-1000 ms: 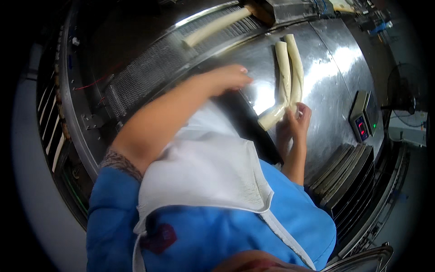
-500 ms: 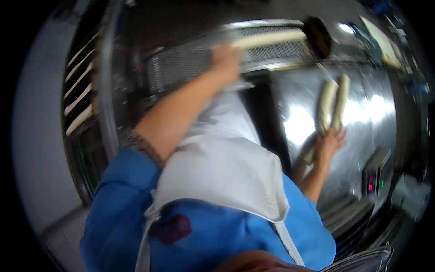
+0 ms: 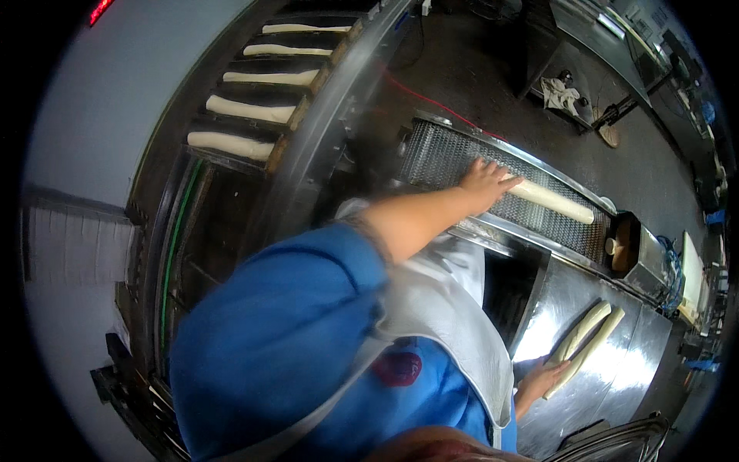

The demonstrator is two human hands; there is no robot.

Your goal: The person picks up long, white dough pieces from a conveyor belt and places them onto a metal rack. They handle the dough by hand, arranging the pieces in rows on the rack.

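Note:
My left hand (image 3: 485, 189) lies over the left end of a long pale dough roll (image 3: 556, 202), its fingers spread. This roll rests lengthwise on a metal mesh conveyor belt (image 3: 439, 158). On the steel table at lower right, two more dough rolls lie nearly side by side: a left one (image 3: 579, 333) and a right one (image 3: 591, 349). My right hand (image 3: 540, 379) is at the near end of the left one, its fingers curled round it. The palm side of both hands is hidden.
A rack of dark trays (image 3: 231, 123) at upper left holds several dough strips. A metal box (image 3: 637, 250) stands at the conveyor's right end. A red cable (image 3: 435, 100) runs along the floor behind the belt. A work table (image 3: 600, 46) stands at upper right.
The view has swung left, bringing the tray rack fully into sight. My left hand stays at the left end of the dough roll on the belt; my right hand stays by the table's rolls.

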